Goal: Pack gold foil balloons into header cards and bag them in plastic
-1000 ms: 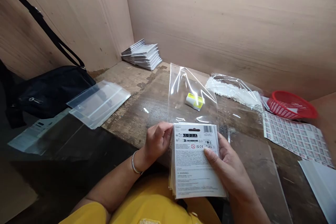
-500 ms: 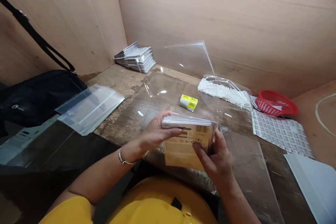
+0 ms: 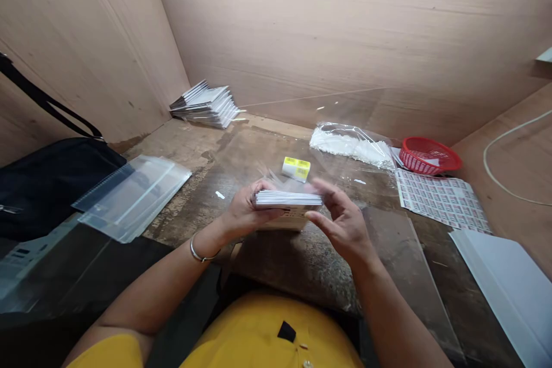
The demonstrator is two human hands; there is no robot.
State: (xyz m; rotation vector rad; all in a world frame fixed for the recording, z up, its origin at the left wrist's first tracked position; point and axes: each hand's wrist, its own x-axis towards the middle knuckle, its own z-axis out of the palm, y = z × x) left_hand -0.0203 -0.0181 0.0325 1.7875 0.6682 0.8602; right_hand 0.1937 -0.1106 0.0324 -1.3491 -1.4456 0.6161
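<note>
A stack of thin, white-edged cards (image 3: pixel 288 199) is held upright before me, its top edges facing up and a tan printed face toward me. My left hand (image 3: pixel 245 207) grips the stack's left end, thumb in front and fingers behind. Around the right end, my right hand (image 3: pixel 342 218) has thumb and fingers apart; its fingertips are blurred, and whether they touch the cards I cannot tell. Just beyond the stack lies a small roll of yellow-and-white labels (image 3: pixel 295 168).
Clear plastic sleeves (image 3: pixel 133 195) lie at left beside a black bag (image 3: pixel 52 184). A pile of packets (image 3: pixel 207 104) stands in the back corner. To the right are a bag of white pieces (image 3: pixel 351 146), a red basket (image 3: pixel 429 155), a sticker sheet (image 3: pixel 442 201) and white sheets (image 3: pixel 504 287).
The stack has tipped so its top edges show more and its printed face less. My right hand has loosened from its right side and spread. The view has shifted slightly right.
</note>
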